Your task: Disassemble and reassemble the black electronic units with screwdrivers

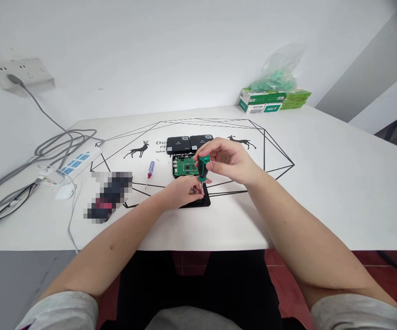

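Note:
My right hand (228, 158) grips the green and black handle of a screwdriver (204, 169), which points downward. The shaft's tip ends by the fingers of my left hand (183, 191). Those left fingers are pinched together close to the tip, over a flat black cover (205, 200) on the table; what they hold is hidden. Just behind the cover, a green circuit board (183, 167) sits in a black casing, partly hidden by my right hand. Two black boxes (178, 145) with printed labels lie side by side beyond it.
A small clear-handled screwdriver (151, 168) lies to the left, with tiny dark bits (157, 160) nearby. Farther left are a blurred dark object (112, 197), a power strip (78, 162), coiled cables and glasses (11, 206). Green-white boxes (262, 101) under a plastic bag stand back right.

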`<state>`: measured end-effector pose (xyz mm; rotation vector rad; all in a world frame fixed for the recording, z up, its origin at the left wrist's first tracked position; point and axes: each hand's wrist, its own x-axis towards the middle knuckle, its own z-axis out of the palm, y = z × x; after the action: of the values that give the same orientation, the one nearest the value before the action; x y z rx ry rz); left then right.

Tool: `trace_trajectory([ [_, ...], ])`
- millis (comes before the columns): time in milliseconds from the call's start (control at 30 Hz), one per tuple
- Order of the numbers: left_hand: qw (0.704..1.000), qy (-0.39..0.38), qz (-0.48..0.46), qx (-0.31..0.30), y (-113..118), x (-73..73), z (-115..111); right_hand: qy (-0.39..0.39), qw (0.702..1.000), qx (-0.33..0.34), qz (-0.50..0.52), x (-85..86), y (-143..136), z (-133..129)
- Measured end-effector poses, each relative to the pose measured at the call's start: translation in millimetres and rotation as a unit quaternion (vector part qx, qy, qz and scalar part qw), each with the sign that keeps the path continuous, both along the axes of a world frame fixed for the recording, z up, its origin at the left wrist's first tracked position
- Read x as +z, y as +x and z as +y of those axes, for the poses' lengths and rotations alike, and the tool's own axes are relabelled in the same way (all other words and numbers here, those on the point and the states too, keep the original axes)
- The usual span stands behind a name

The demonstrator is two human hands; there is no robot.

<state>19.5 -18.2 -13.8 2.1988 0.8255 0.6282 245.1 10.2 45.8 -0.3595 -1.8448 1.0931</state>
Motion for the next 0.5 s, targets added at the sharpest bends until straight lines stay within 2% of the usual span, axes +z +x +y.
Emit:
trace_trajectory([
  [167,1.000,-0.026,-0.001,-0.008,0.4,4.2,-1.6,-0.016,0.999,0.036,0.034,5.0,-0.1,-0.6],
  [300,0.999,-0.034,0.000,-0.008,0.8,6.4,-2.2,-0.073,0.992,0.080,0.058,5.7,-3.8,-3.5],
  [400,0.999,-0.033,0.009,-0.010,0.5,6.2,-1.9,-0.089,0.991,0.081,0.058,4.5,-4.3,-5.6],
  [500,0.999,-0.037,0.007,-0.010,-0.6,6.2,-2.2,-0.071,0.994,0.064,0.059,3.2,-2.2,-5.4],
])
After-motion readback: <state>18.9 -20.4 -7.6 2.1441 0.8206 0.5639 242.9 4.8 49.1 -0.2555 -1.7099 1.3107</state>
